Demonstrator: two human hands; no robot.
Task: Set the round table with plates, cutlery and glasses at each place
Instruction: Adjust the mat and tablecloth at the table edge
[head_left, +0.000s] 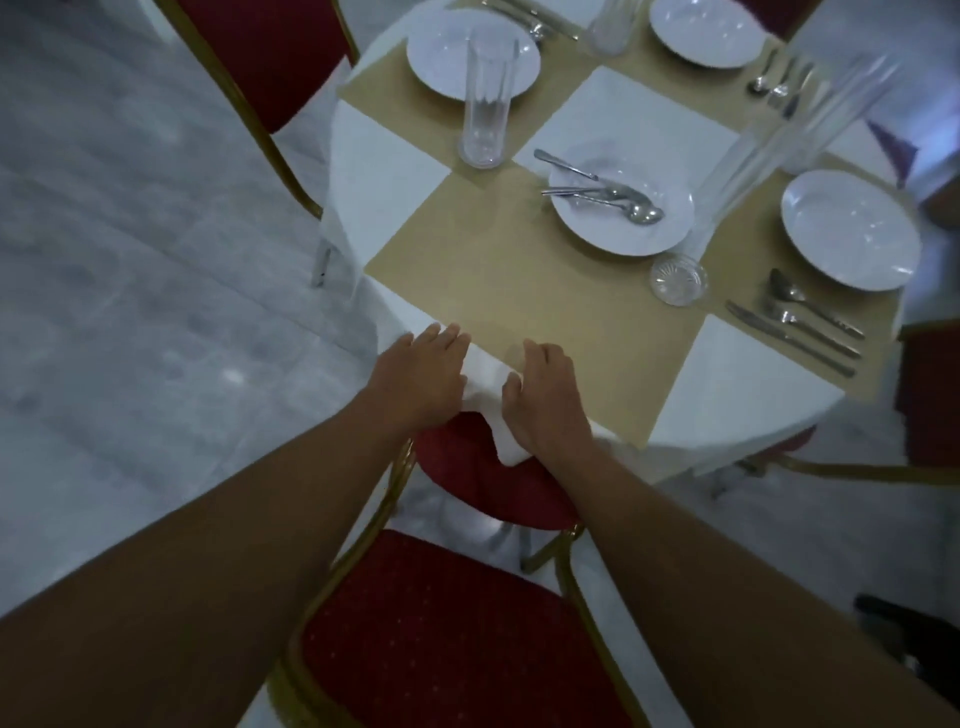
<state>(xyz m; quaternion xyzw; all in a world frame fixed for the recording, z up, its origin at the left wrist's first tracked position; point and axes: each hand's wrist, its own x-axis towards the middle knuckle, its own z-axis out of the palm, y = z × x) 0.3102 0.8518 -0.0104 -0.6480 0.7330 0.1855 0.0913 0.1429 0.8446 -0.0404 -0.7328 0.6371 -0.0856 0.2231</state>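
Observation:
The round table (374, 171) wears a white cloth with tan mats (509, 270) laid across it. At its near edge, my left hand (426, 374) lies flat with straight fingers on the cloth. My right hand (545, 395) presses on the cloth and the tan mat's edge; a white cloth corner (511, 449) hangs between the hands. In front of me a white plate (602, 228) holds a spoon, fork and knife (602, 192). A tall clear glass (769, 150) stands beside it. Neither hand holds anything.
Other places have a plate (431, 67) with a glass (488, 104), a plate (852, 228) with cutlery (800, 322), and a far plate (706, 31) with cutlery (779, 78). Red gold-framed chairs stand below me (457, 639), at the left (270, 57) and right (930, 395).

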